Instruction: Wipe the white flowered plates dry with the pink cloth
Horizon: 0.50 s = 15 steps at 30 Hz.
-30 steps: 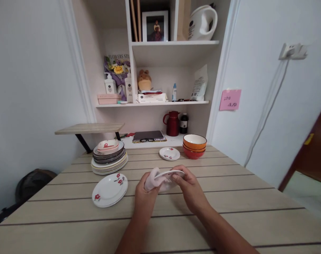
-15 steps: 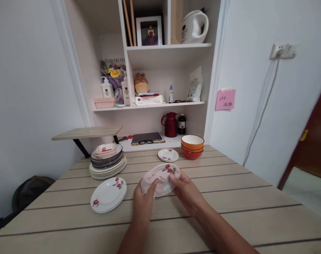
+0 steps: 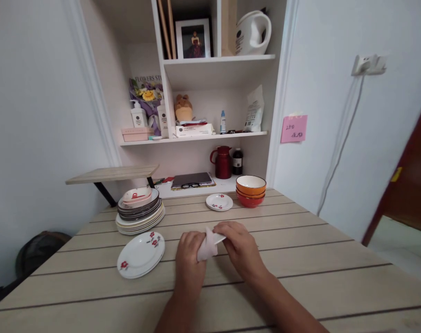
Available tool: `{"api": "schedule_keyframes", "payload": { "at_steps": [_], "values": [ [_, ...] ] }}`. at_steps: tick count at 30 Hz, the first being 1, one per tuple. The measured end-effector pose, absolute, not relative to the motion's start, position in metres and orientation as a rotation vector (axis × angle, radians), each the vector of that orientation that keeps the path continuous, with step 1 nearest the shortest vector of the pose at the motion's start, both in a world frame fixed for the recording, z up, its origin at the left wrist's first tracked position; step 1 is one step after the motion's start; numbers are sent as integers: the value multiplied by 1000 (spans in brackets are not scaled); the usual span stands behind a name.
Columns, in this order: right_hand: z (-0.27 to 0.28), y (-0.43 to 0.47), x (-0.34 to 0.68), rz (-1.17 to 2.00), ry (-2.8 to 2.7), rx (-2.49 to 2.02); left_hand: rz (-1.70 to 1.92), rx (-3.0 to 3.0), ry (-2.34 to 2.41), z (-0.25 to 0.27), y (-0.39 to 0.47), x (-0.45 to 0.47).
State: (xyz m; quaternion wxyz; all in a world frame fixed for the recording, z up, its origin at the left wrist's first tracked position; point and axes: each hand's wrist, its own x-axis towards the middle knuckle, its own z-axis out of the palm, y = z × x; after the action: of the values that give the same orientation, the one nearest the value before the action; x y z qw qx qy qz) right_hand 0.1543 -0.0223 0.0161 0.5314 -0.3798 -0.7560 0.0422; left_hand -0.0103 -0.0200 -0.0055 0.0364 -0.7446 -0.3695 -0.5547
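Observation:
Between my hands a small white plate (image 3: 217, 237) is tipped nearly edge-on, so its flowered face is hidden. My left hand (image 3: 191, 254) is closed on a pale pink cloth (image 3: 207, 249) that wraps the plate's left side. The fingers of my right hand (image 3: 240, 247) grip the plate's right rim from above. To the left lie larger white plates (image 3: 140, 254) with red flowers, one on another. Beyond my hands, a pair of small flowered plates (image 3: 219, 202) rests on the table.
A tall stack of plates (image 3: 141, 222) topped by pinkish dishes stands at the left. Nested orange and red bowls (image 3: 251, 191) sit at the back right. Behind are a dark red jug (image 3: 223, 163), a laptop (image 3: 193, 180) and a raised wooden shelf (image 3: 109, 174).
Both hands have turned the small plate from face-up to almost edge-on. The cloth now folds over its left edge, and my right fingers have moved over the top of the rim.

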Motion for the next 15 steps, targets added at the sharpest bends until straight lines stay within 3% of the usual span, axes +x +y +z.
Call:
{"api": "schedule_keyframes", "payload": {
  "at_steps": [8, 15],
  "values": [
    [25, -22, 161, 413, -1776, -796, -1863, -2299, -1163, 0, -23, -7],
    [22, -20, 161, 819, -1523, -751, -2334, -2330, -1350, -1, -21, -2]
  ]
}}
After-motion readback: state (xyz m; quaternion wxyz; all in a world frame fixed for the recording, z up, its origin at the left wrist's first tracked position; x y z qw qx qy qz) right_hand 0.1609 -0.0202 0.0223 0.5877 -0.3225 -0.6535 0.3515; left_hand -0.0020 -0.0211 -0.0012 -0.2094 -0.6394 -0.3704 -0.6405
